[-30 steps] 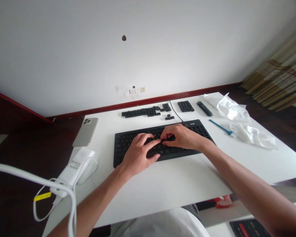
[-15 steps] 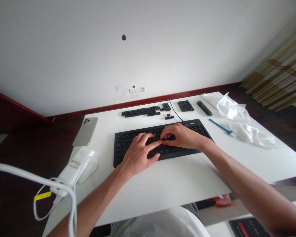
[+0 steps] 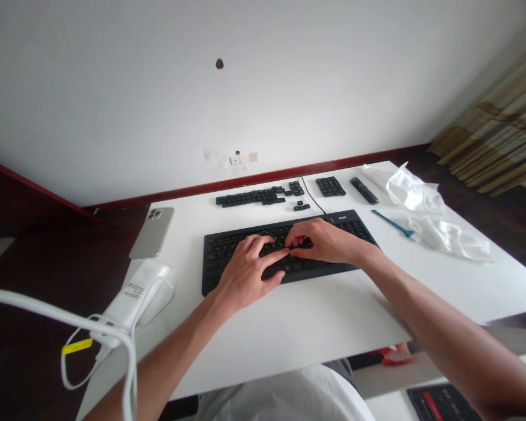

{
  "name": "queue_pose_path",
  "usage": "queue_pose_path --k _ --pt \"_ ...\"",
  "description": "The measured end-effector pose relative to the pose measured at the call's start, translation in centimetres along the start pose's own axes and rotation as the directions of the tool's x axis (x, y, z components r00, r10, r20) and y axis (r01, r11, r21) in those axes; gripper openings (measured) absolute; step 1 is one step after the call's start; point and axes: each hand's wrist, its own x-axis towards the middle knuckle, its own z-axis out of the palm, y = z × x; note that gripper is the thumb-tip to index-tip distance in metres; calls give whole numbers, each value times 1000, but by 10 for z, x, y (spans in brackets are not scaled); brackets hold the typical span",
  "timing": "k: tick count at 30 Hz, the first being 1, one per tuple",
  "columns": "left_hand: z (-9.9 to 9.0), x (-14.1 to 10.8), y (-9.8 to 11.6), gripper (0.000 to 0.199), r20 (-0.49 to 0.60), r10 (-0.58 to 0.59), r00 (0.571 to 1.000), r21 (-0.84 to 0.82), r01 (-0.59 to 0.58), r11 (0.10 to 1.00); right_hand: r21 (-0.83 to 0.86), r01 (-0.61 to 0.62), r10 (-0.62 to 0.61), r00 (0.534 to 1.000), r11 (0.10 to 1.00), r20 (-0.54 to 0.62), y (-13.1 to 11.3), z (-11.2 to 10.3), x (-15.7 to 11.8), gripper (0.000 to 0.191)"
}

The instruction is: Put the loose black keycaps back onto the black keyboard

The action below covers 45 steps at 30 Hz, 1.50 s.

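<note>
Two hands worked at one black keyboard [image 3: 228, 258], which lay near the middle of the white worktop [image 3: 289, 333]. The left hand [image 3: 245, 275] and right hand [image 3: 322, 242] were both curled down on its keys, their fingertips [image 3: 287, 250] nearly meeting mid-board; whether they gripped a keycap, I could not tell. A small logo sat at the keyboard's top right [image 3: 342, 217], too small to read for certain.

Beyond it lay loose black keycaps in four groups: one long row [image 3: 249, 199], a cluster [image 3: 296, 187], a small pair of clumps [image 3: 301, 206], and a numeric block [image 3: 330, 186]. One thin black cable [image 3: 311, 196] ran to the keyboard. To the right were one black stick-shaped object [image 3: 363, 190], one blue tool [image 3: 392, 224], and two crumpled white plastic sheets [image 3: 414, 194]. To the left lay one three-lens smartphone [image 3: 151, 233] and a white corded device [image 3: 135, 298] with a yellow tag [image 3: 76, 347], its print unreadable.
</note>
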Motion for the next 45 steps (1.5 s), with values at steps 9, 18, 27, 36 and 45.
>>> queue_pose_path --k 9,18,27,36,45 --pt "0 0 1 44 -17 11 1000 5 -11 1000 15 -7 7 1000 1000 10 -1 0 1 12" --pt "-1 -1 0 58 -29 -9 1000 -40 8 999 46 -52 53 998 998 -17 3 1 1 9" --pt "1 -1 -2 47 -44 -22 999 -68 19 998 33 -114 114 994 993 -2 2 1 2 14" --pt "1 -1 -5 55 -85 -33 996 -135 21 991 66 -188 190 981 980 -24 2 3 3 18" --pt "2 -1 -5 52 -77 -28 997 -121 19 992 43 -193 194 981 980 -20 1 3 3 19"
